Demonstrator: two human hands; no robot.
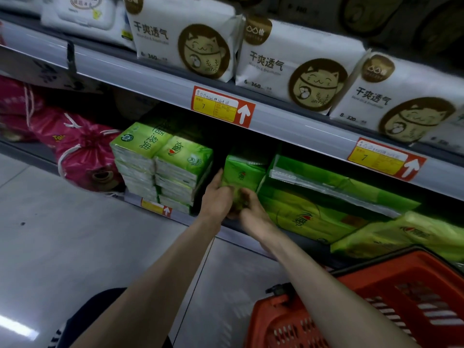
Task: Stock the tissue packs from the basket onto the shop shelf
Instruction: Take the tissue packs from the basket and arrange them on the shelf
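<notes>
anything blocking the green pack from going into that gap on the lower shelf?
Nothing visible. Both the left hand and right hand hold the green tissue pack at the mouth of the dark gap between the stacked packs and the large green bags. The gap's depth is in shadow, so its back is unclear.

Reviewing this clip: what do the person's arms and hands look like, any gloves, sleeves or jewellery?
Both forearms are bare up to the frame edge, with no sleeves showing. The left hand and right hand have no gloves, and no watch, bracelet or ring is visible on either.
</notes>
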